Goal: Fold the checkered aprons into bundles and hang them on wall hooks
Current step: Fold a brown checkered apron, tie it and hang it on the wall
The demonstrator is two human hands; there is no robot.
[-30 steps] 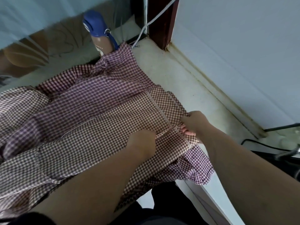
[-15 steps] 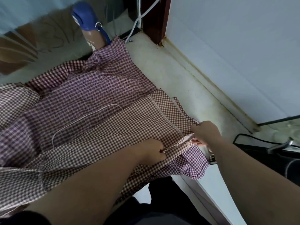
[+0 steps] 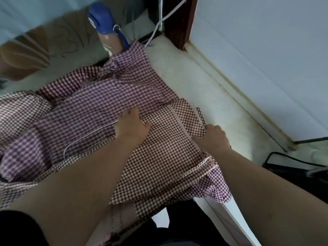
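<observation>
One apron [image 3: 165, 157] — left hand [image 3: 130, 126] presses, right hand [image 3: 215, 139] grips, fingers hidden.

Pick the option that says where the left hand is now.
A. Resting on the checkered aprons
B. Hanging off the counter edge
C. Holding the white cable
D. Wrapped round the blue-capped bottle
A: the left hand lies with fingers straight on the checkered aprons, well short of the blue-capped bottle and the white cable.

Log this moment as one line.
step: folding apron | left hand: flat on apron | right hand: at apron edge, grip unclear
</observation>
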